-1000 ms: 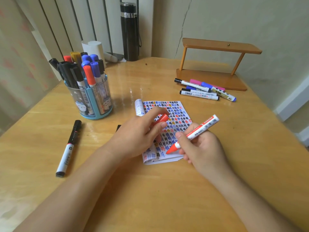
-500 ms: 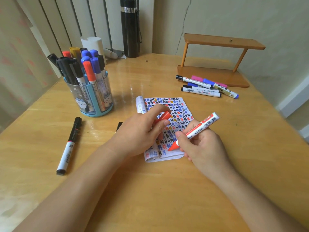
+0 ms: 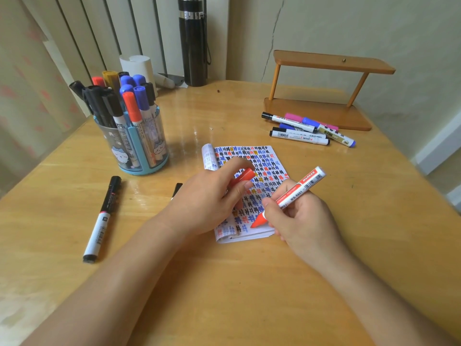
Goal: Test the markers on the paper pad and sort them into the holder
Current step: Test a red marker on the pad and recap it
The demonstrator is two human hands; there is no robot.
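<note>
Right hand [image 3: 303,218] grips red marker [image 3: 296,192] labelled "MARKER", "WB-8801"

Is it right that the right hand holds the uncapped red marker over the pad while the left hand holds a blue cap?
Not quite: in the head view the cap in the left hand is red. The right hand does hold the uncapped red marker over the paper pad.

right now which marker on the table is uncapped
The red marker in the right hand: its bare red tip points at the paper pad, and the left hand holds its red cap. The other markers in view are capped.
</note>
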